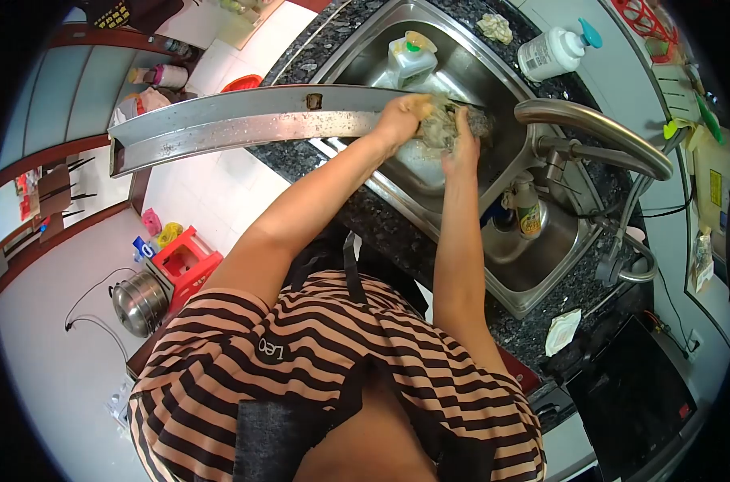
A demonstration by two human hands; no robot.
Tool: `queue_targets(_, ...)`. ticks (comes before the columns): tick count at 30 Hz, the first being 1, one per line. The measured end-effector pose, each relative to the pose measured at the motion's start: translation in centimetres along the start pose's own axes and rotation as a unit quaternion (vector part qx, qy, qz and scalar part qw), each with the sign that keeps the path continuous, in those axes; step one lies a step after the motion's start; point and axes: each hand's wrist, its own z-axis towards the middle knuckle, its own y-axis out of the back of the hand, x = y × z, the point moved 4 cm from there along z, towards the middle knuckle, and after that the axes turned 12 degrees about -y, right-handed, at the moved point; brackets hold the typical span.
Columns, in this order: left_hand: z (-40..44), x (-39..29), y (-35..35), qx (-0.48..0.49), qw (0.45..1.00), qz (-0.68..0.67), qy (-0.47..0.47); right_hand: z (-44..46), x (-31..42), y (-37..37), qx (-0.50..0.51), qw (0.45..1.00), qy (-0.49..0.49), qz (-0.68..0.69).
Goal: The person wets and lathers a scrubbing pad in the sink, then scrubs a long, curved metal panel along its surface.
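A dirty, wet rag (439, 130) is bunched up between my two hands over the large sink basin. My left hand (398, 120) is closed on its left side, just above the end of a long metal channel (260, 127). My right hand (463, 149) grips the rag from the other side, thumb pointing up. The channel is dull silver with drip spots and a dark square mark; it reaches from the sink out past the counter edge on the left. Its right end is hidden behind my hands and the rag.
A white bottle (413, 58) lies in the large steel basin (365, 36). The curved faucet (598, 128) stands right of my hands. A small basin (501, 255) holds a bottle (527, 210). A pump bottle (554, 55) and crumpled cloth (495, 29) sit behind the sink.
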Motion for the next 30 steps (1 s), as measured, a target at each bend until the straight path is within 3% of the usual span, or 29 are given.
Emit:
queue_targets(3, 1.2, 2.0, 1.3, -0.090, 0.988, -0.123, -0.016, -1.8, -0.3, -0.5, -0.055, 0.992, 0.021, -0.113)
queue_targets(6, 1.7, 3.4, 1.4, -0.123, 0.965, -0.224, 0.059, -2.5, -1.0, -1.4, -0.074, 0.954, 0.097, -0.273)
queue_targets(8, 1.0, 2.0, 0.3, -0.107, 0.959, -0.236, 0.116, -3.8, -1.7, -3.1, -0.093, 0.882, 0.238, -0.395)
queue_targets(10, -0.3, 0.3, -1.1, -0.075, 0.959, -0.223, 0.156, -5.3, -2.2, -4.6, -0.108, 0.775, 0.368, -0.502)
queue_targets(12, -1.9, -0.9, -1.9, -0.028, 0.967, -0.179, 0.180, -4.1, -0.6, -4.9, -0.111, 0.766, 0.356, -0.523)
queue_targets(14, -2.9, -0.7, -2.5, 0.000, 0.957, -0.222, 0.186, -1.5, 1.5, -4.6, -0.147, 0.756, 0.330, -0.547)
queue_targets(15, -3.1, -0.1, -2.5, 0.004, 0.951, -0.248, 0.186, -0.4, 2.0, -3.9, -0.166, 0.782, 0.297, -0.523)
queue_targets(18, -2.7, -0.5, -2.6, 0.019, 0.952, -0.250, 0.177, -0.5, -0.2, -2.2, -0.154, 0.784, 0.328, -0.505)
queue_targets(19, -1.7, 0.5, -1.9, 0.040, 0.947, -0.269, 0.169, -2.0, -2.0, -2.5, -0.188, 0.736, 0.397, -0.515)
queue_targets(20, -1.3, 1.8, -1.1, 0.058, 0.941, -0.288, 0.166, -5.9, -1.0, -5.6, -0.122, 0.748, 0.331, -0.562)
queue_targets(21, -1.4, 0.9, -1.1, 0.114, 0.937, -0.298, 0.141, -6.6, -1.0, -6.2, -0.120, 0.744, 0.319, -0.575)
queue_targets(24, -3.7, -0.4, -1.8, 0.000, 0.956, -0.185, 0.230, -1.5, -1.0, -2.8, -0.193, 0.741, 0.327, -0.554)
queue_targets(25, -4.3, -1.2, -2.2, 0.015, 0.957, -0.188, 0.220, -0.1, 0.1, -2.1, -0.219, 0.770, 0.269, -0.536)
queue_targets(26, -3.6, -1.0, -2.0, 0.051, 0.975, -0.120, 0.179, 4.7, -0.5, 1.8, -0.179, 0.827, 0.237, -0.477)
queue_targets(28, -2.3, 1.6, -1.2, 0.118, 0.987, 0.014, 0.105, 4.3, 0.5, 2.8, -0.176, 0.876, 0.203, -0.401)
queue_targets(29, -1.4, 2.5, -0.9, 0.163, 0.983, 0.032, 0.073, 3.2, 0.6, 2.7, -0.145, 0.928, 0.159, -0.304)
queue_targets(30, -1.4, 2.0, -0.7, 0.119, 0.989, 0.031, 0.077, 1.5, 1.0, 2.5, -0.112, 0.966, 0.114, -0.202)
